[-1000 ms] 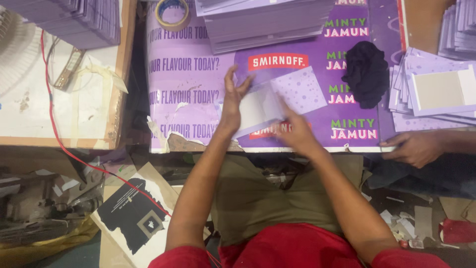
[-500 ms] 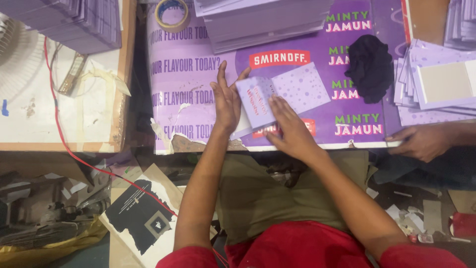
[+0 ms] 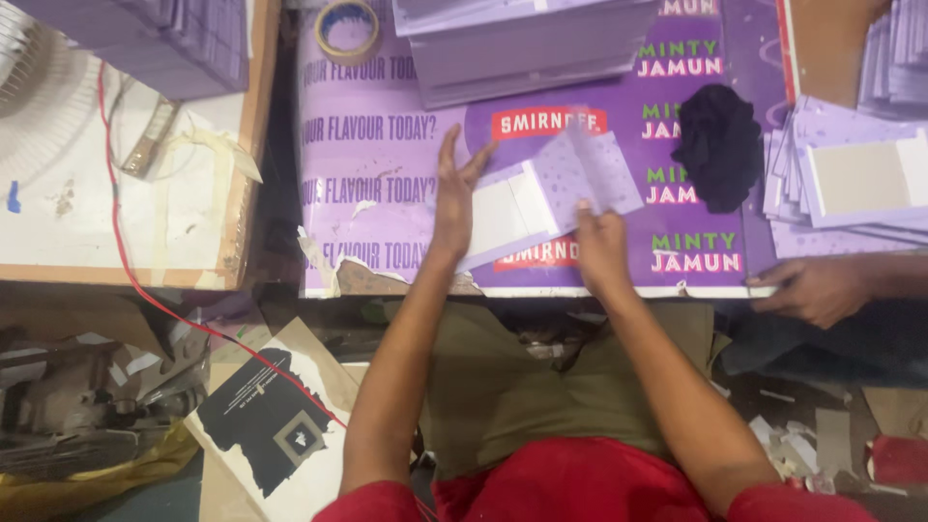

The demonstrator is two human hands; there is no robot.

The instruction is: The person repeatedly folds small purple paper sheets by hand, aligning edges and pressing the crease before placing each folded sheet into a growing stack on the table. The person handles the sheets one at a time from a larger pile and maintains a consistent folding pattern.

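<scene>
— Since half a second back, what has shifted?
— Both hands have spread apart: the lilac card piece (image 3: 546,193), which stood folded up between them, now lies opened out on the purple printed sheet (image 3: 387,174), pale inner face up, speckled flap raised at the far end.

— What surrounds it?
— Largest first: a white board (image 3: 145,213) off to the left with a red wire (image 3: 121,251) across it, a stack of flat lilac boards (image 3: 522,48) beyond the hands, more lilac cards (image 3: 851,184) heaped on the right, a crumpled black cloth (image 3: 720,145) beside them, a tape roll (image 3: 348,29) at the far edge. Another person's hand (image 3: 817,288) rests on the table edge at right.

— And the fingers?
— Left hand (image 3: 454,198) is flat, fingers straight and splayed, pressing the card's left edge. Right hand (image 3: 599,242) is curled, pinching the card's near edge
</scene>
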